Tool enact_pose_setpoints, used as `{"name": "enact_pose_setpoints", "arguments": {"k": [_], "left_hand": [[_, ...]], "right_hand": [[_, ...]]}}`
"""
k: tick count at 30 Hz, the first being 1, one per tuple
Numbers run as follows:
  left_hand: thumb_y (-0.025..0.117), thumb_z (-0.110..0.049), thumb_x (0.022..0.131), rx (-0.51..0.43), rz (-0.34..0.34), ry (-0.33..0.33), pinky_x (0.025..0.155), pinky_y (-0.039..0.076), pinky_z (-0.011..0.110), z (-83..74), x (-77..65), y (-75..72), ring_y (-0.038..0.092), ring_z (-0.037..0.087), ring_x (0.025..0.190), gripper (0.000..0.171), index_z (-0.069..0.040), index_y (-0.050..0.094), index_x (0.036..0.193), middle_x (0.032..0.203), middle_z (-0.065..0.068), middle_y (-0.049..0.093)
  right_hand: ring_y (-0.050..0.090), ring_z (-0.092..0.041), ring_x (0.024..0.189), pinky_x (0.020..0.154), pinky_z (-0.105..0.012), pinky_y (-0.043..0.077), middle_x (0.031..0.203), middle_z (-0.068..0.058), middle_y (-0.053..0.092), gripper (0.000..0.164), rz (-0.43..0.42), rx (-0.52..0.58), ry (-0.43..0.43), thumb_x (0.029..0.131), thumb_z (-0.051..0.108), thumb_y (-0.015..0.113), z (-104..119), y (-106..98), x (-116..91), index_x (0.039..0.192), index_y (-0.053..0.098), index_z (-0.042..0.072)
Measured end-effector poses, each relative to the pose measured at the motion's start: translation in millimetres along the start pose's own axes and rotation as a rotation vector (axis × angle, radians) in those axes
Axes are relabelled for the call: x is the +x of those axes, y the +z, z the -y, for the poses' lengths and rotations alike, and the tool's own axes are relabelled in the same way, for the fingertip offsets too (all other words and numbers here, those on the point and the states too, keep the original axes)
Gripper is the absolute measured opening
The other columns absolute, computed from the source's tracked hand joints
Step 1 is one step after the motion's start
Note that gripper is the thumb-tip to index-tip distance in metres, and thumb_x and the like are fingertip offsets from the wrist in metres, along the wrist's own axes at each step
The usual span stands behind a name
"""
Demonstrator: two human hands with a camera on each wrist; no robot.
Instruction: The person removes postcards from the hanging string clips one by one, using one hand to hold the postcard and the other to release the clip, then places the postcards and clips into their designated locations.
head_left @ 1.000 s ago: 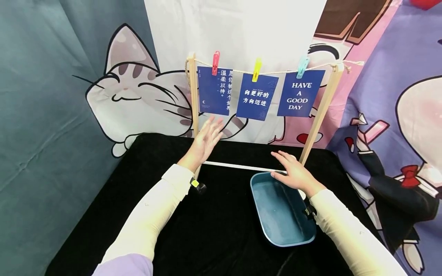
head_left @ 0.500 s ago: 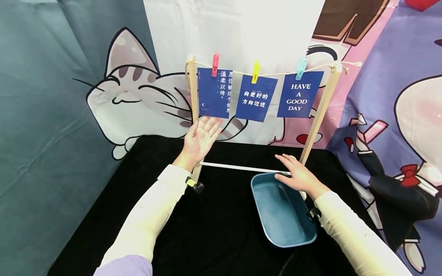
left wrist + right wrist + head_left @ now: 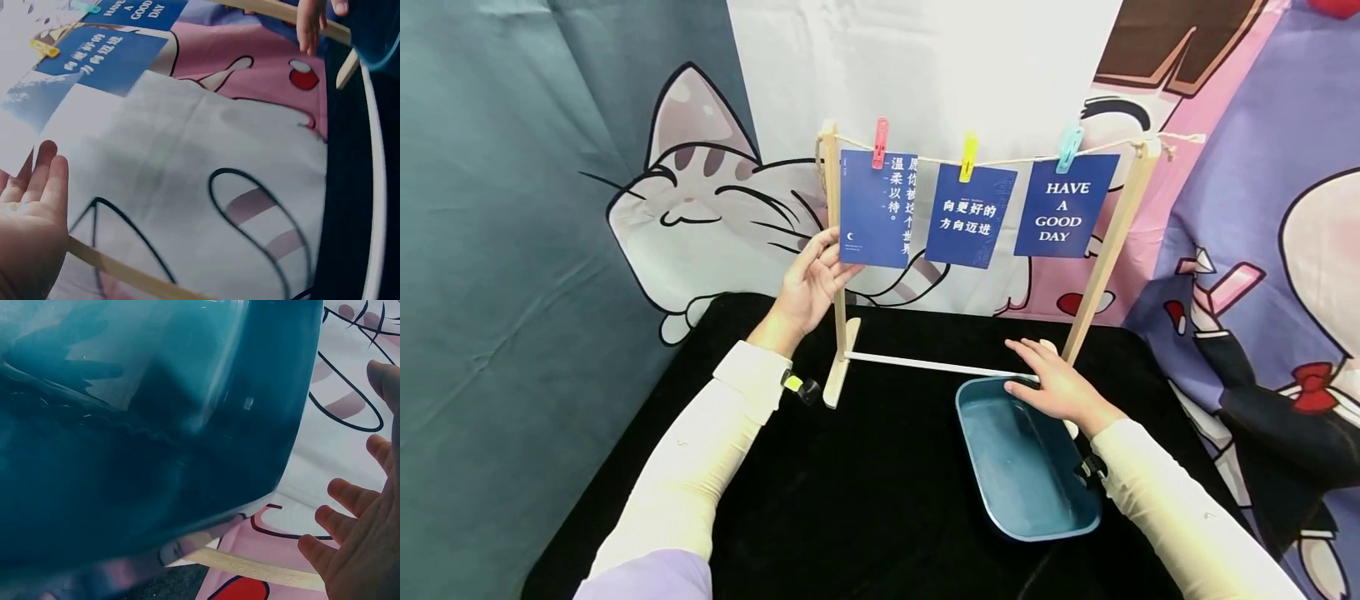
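Left hand (image 3: 808, 283) at the leftmost card's (image 3: 872, 208) lower corner
The card hangs from a string (image 3: 928, 159) by a red clip (image 3: 881, 142); the left fingers lie apart, contact unclear. The right hand (image 3: 1063, 390), fingers spread, is near the tub (image 3: 1026, 475). Adjusting the card seems in hand; next calls for a light pinch.

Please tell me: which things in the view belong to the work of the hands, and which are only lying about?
Likely part of the work:
moon-printed card, left hand at its lower corner
pink clothespin clipping it
middle card and HAVE A GOOD DAY card, hung likewise
wooden frame
blue rectangular basin, right hand near its rim

Apparently only surroundings:
cartoon backdrop
black cloth
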State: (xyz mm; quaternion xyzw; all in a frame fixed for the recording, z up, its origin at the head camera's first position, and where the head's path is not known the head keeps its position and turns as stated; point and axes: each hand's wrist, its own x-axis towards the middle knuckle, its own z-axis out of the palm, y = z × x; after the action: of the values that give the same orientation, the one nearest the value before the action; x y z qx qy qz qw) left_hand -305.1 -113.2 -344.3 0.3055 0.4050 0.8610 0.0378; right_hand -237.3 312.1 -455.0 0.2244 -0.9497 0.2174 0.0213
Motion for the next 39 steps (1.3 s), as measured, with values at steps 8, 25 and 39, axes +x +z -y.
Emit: {"name": "enact_pose_setpoints", "arguments": {"k": [8, 25, 39], "left_hand": [[0.039, -0.017, 0.107, 0.293, -0.086, -0.110, 0.089, 0.055, 0.029, -33.5, 27.5, 26.0, 0.064, 0.020, 0.106, 0.041, 0.000, 0.040, 0.145, 0.123, 0.009, 0.059], [0.044, 0.002, 0.104, 0.583, -0.237, -0.085, 0.067, 0.061, 0.035, -52.8, 52.9, 58.6, 0.072, 0.020, 0.080, 0.041, -0.015, 0.047, 0.142, 0.114, 0.016, 0.070], [0.046, -0.002, 0.105, 0.596, -0.282, -0.145, 0.072, 0.063, 0.039, -49.8, 52.9, 57.5, 0.073, 0.023, 0.085, 0.042, -0.018, 0.046, 0.144, 0.121, 0.015, 0.069]], "right_hand": [[0.038, -0.048, 0.139, 0.107, -0.068, 0.035, 0.158, -0.026, 0.031, 0.072, 0.002, -0.004, -0.012, 0.097, 0.043, 0.067, 0.6, -2.3, -0.8, 0.156, 0.037, 0.015], [0.036, -0.050, 0.140, 0.108, -0.070, 0.033, 0.156, -0.027, 0.034, 0.072, 0.025, -0.001, -0.025, 0.096, 0.041, 0.068, 6.4, 1.9, -5.0, 0.155, 0.039, 0.012], [0.048, -0.041, 0.134, 0.110, -0.061, 0.038, 0.148, -0.022, 0.049, 0.069, 0.051, -0.089, -0.143, 0.096, 0.031, 0.070, 44.0, -31.2, 31.6, 0.153, 0.040, 0.008]]}}
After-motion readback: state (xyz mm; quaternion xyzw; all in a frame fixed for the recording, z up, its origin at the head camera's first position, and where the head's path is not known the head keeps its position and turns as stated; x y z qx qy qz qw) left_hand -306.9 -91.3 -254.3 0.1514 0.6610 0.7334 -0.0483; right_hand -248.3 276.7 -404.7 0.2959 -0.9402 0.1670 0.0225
